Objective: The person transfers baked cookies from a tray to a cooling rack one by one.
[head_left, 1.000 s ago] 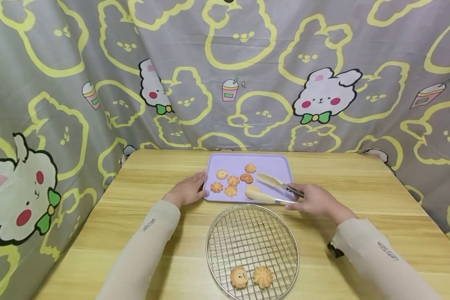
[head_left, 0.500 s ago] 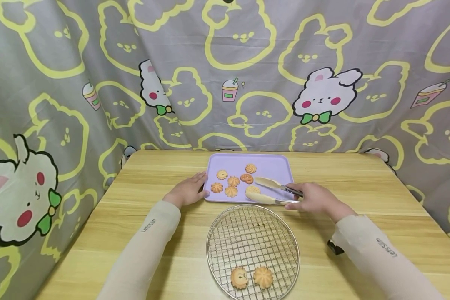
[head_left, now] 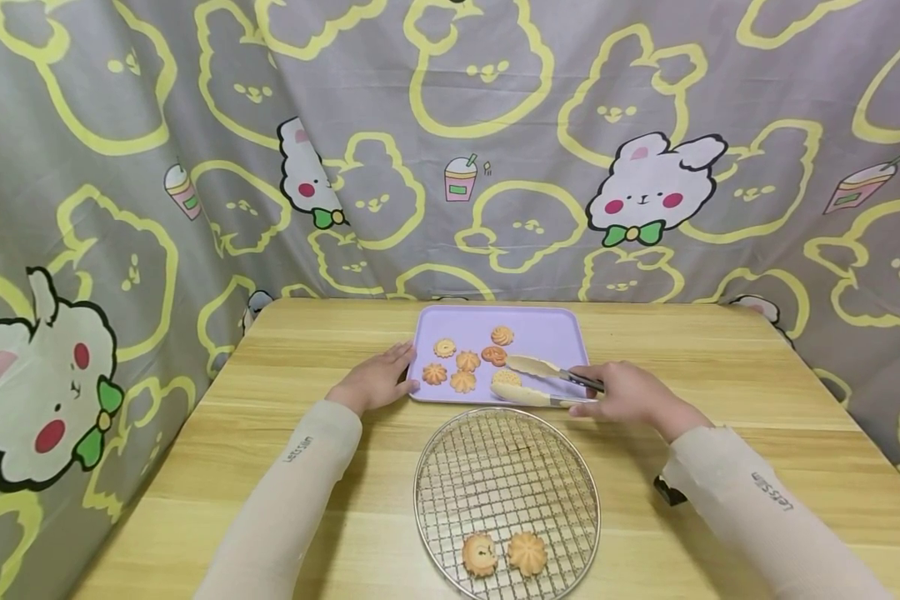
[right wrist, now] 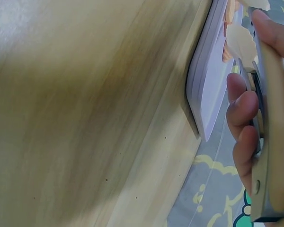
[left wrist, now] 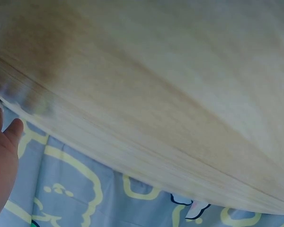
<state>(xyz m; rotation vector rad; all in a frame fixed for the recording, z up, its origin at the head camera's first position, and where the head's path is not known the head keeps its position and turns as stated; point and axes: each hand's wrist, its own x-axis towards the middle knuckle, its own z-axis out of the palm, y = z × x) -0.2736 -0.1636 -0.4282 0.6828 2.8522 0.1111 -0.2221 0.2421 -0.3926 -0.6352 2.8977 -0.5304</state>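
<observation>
Two hands busy | right hand (head_left: 632, 397) grips tongs (head_left: 536, 365), tips just nudged closer about the speckled cookie (head_left: 507, 378) to that hand's left, seemingly unlifted | left hand (head_left: 373, 381), fingers outstretched, touches purple tray (head_left: 543, 327)

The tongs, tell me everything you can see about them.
The tongs have two arms that look like silver metal, one with a dark part, and pale cream tips with wavy edges. The right hand grips them, the tips spread apart over the purple tray and pointing left. The near tip partly hides a round cookie; whether either tip touches a cookie or the tray is unclear.
</observation>
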